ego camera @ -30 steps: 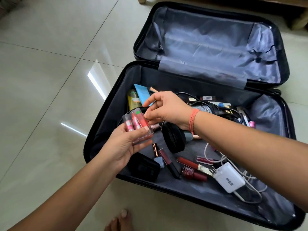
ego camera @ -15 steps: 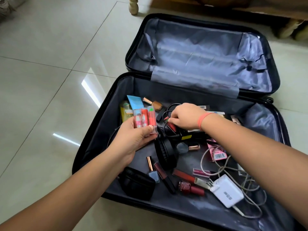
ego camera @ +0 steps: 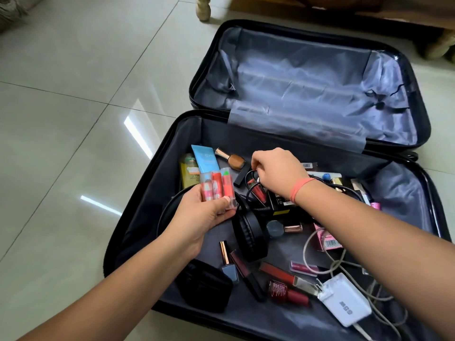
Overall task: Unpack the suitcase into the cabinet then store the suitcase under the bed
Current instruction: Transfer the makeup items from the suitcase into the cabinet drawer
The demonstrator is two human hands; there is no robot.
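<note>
Red and pink lip tubes (ego camera: pixel 214 189), three side by side, stand pinched in the left hand (ego camera: pixel 200 219) over the open suitcase (ego camera: pixel 160 183) on the floor tiles (ego camera: pixel 73 119). Just right of that grip lie black headphones (ego camera: pixel 251 232). Beyond them the right hand (ego camera: pixel 279 173) curls its fingers at a black cable (ego camera: pixel 248 193) and red lipstick (ego camera: pixel 259 193); what it holds I cannot tell.

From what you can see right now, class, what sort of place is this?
Most likely a room in a home, perhaps a bedroom: a glossy tiled floor, a turned wooden furniture leg at the top edge, and an open suitcase lying on the floor.
</note>
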